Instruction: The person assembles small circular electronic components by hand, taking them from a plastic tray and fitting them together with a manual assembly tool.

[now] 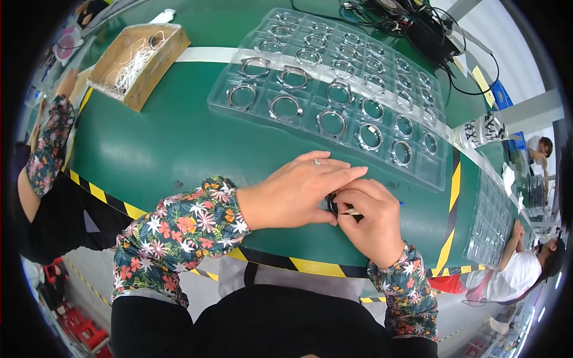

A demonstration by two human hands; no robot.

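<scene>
My left hand (292, 191), with a ring on one finger, reaches across the table. Its thumb and fingers close around a small dark round watch case (332, 203), mostly covered by both hands. Close against it, my right hand (375, 219) pinches a thin, pale, pointed tool (352, 212) at the case; its exact kind is too small to make out. Beyond my hands lies a clear plastic tray (268, 120) divided into compartments. Silver ring-shaped watch cases (286, 107) sit in them, several to a row.
A cardboard box (146, 89) with tangled white cords stands at the far left of the green table (155, 143). Black equipment with cables (427, 36) lies at the back right. Another clear tray (489, 230) is at the right. Co-workers sit on both sides.
</scene>
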